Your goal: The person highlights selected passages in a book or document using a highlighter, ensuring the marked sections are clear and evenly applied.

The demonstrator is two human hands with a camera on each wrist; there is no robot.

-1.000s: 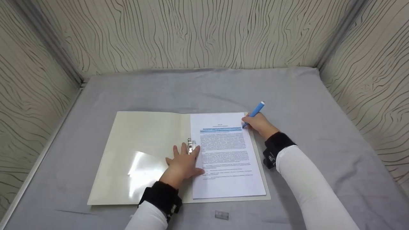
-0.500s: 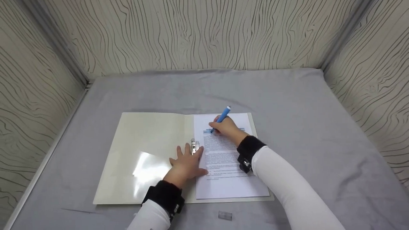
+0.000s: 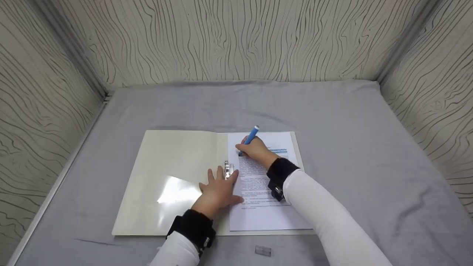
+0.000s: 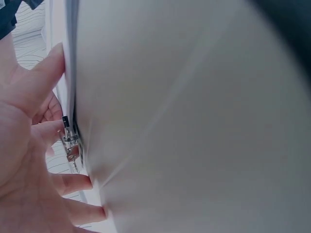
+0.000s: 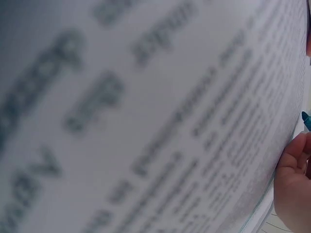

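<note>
An open cream folder [image 3: 173,173] lies on the grey cloth, with a printed sheet [image 3: 264,212] on its right half. My right hand [image 3: 255,149] grips a blue highlighter [image 3: 250,136], its tip down at the left end of a text line below a blue-marked line [image 3: 279,151]. My left hand [image 3: 218,190] lies flat with spread fingers over the folder's spine, beside the metal clip [image 3: 228,170]. In the left wrist view the fingers [image 4: 51,68] press by the clip [image 4: 70,143]. The right wrist view shows blurred print [image 5: 160,116] and the highlighter's tip [image 5: 305,120].
A small clear cap [image 3: 262,251] lies on the cloth near the front edge, below the folder. Patterned walls [image 3: 236,40] close in the back and both sides. The grey cloth [image 3: 351,140] stretches bare to the right of the folder.
My right hand has carried the highlighter from the sheet's right edge leftward across the page to the left side of the text. The left hand has stayed flat on the folder.
</note>
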